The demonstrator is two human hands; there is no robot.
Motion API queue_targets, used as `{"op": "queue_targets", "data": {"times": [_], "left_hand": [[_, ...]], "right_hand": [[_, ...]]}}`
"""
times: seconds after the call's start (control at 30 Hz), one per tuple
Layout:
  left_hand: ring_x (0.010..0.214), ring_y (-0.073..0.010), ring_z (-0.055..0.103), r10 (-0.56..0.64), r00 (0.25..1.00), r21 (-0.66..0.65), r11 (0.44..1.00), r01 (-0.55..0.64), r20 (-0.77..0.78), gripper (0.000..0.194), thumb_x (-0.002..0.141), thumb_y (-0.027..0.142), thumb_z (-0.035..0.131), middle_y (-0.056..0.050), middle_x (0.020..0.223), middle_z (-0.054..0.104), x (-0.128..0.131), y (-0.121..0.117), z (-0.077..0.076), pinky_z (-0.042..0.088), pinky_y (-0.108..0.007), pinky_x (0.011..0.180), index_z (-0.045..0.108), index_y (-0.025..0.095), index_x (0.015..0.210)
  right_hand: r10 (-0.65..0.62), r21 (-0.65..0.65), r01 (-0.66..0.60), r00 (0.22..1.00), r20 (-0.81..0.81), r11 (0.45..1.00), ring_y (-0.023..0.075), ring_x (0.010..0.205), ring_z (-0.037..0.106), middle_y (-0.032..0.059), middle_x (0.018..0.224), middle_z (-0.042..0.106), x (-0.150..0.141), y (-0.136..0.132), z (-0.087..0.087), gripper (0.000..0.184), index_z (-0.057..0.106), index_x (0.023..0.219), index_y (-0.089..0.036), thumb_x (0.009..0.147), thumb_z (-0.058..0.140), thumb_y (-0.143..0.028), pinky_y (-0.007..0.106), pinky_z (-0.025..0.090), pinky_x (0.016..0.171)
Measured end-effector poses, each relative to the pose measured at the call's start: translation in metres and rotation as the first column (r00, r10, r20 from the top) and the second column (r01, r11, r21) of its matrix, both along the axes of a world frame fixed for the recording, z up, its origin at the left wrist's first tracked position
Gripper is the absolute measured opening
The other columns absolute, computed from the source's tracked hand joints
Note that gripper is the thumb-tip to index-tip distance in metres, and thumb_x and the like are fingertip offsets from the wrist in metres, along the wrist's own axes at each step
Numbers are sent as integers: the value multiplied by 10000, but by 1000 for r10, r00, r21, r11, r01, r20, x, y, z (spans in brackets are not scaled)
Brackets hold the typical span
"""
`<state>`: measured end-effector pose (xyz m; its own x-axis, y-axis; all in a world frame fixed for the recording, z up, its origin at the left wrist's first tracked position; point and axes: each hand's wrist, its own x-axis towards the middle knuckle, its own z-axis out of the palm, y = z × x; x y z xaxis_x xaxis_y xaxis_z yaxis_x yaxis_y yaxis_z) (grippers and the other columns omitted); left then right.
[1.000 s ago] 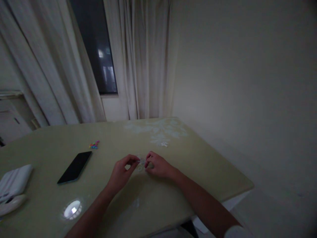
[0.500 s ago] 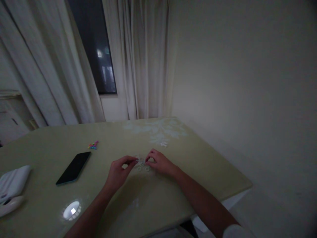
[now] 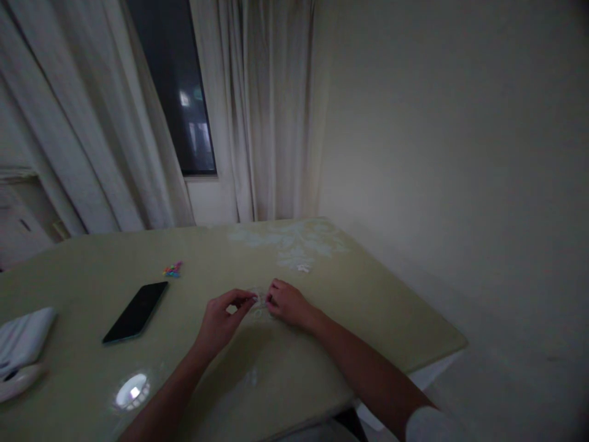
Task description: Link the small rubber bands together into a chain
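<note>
Over the middle of the table, my left hand [image 3: 225,316] pinches a small see-through piece [image 3: 258,299] between thumb and fingers. Pale round shapes show along its lower side; its kind is too small and dim to make out. My right hand [image 3: 288,302] meets this piece from the right, its fingers curled closed against it. Whatever lies between the right fingertips is hidden. Beyond the right hand lies a little group of white bits [image 3: 304,268].
A black phone or tablet [image 3: 135,313] lies left of my hands, with a small pile of colourful pieces [image 3: 173,269] behind it. White folded-looking things [image 3: 25,344] rest at the far left. The table [image 3: 368,307] meets a wall on the right; curtains [image 3: 276,123] hang behind.
My right hand has shifted slightly left and its fingers have curled in closer over the see-through piece, covering its right round shape. My left hand keeps its pinch almost in place.
</note>
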<state>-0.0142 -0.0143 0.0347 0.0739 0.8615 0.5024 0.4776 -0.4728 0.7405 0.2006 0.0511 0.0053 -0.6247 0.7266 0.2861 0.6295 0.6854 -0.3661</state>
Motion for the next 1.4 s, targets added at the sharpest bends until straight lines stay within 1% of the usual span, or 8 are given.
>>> {"op": "queue_targets", "data": {"times": [0.27, 0.43, 0.63, 0.87, 0.97, 1.13, 1.27, 1.4], "left_hand": [[768, -187, 750, -89, 995, 63, 994, 86, 41, 144, 858, 285, 695, -31, 854, 822, 1, 1, 3, 560, -260, 718, 833, 248, 873], [670, -166, 699, -57, 998, 53, 997, 55, 29, 94, 829, 304, 753, -11, 753, 779, 4, -2, 4, 532, -248, 658, 804, 225, 834], [650, -156, 665, -83, 996, 54, 995, 82, 26, 97, 835, 309, 764, 11, 706, 733, 8, -5, 6, 514, -240, 642, 767, 225, 788], [659, -154, 664, -89, 994, 60, 995, 85, 67, 135, 842, 312, 781, 4, 767, 755, 6, -3, -2, 530, -246, 651, 800, 236, 951], [666, -150, 659, -130, 991, 103, 987, 125, 43, 91, 862, 298, 768, 2, 753, 727, 6, -2, -1, 528, -243, 653, 813, 244, 920], [743, -165, 699, -116, 992, 124, 986, 110, 42, 99, 891, 282, 717, -33, 866, 761, 6, -3, 2, 545, -253, 685, 802, 238, 911], [754, -168, 727, -59, 998, 73, 996, 56, 33, 147, 908, 268, 665, -23, 876, 805, 3, -2, -2, 552, -258, 711, 794, 247, 976], [686, -150, 691, -40, 999, 91, 995, 38, 21, 136, 887, 272, 673, -16, 829, 800, 4, -3, -4, 540, -240, 671, 794, 235, 938]], "right_hand": [[-143, -251, 39, 900, -411, 967, 110, 729, 493, -3, 902, 546, 11, 9, 1, 11, 681, 915, -146, 907, 687, -140, 237, 413, 697], [-133, -382, -111, 819, -558, 918, 111, 690, 485, -8, 851, 543, 11, 5, 6, 162, 701, 880, -147, 900, 731, -305, 249, 376, 641], [-87, -470, -359, 714, -695, 806, 113, 675, 452, -17, 801, 528, 4, -11, 16, 468, 697, 861, -164, 802, 792, -618, 266, 333, 626], [-87, -487, -450, 661, -745, 749, 131, 742, 530, -1, 857, 585, -1, -22, 21, 472, 707, 869, -173, 768, 827, -618, 286, 401, 705], [-104, -498, -460, 650, -753, 735, 141, 766, 550, 1, 859, 601, -1, -22, 22, 469, 710, 866, -172, 742, 852, -601, 295, 416, 733], [-121, -473, -383, 662, -739, 793, 136, 726, 533, -6, 817, 595, 2, -18, 22, 384, 730, 877, -173, 828, 790, -549, 286, 409, 707], [-41, -338, -178, 834, -550, 924, 111, 670, 482, -18, 812, 551, 9, -14, 21, 180, 759, 910, -178, 842, 805, -338, 250, 397, 658], [121, -165, -172, 952, -282, 971, 170, 937, 584, 32, 1000, 586, 17, -14, 19, 129, 778, 890, -190, 790, 857, -208, 286, 456, 862]]}}
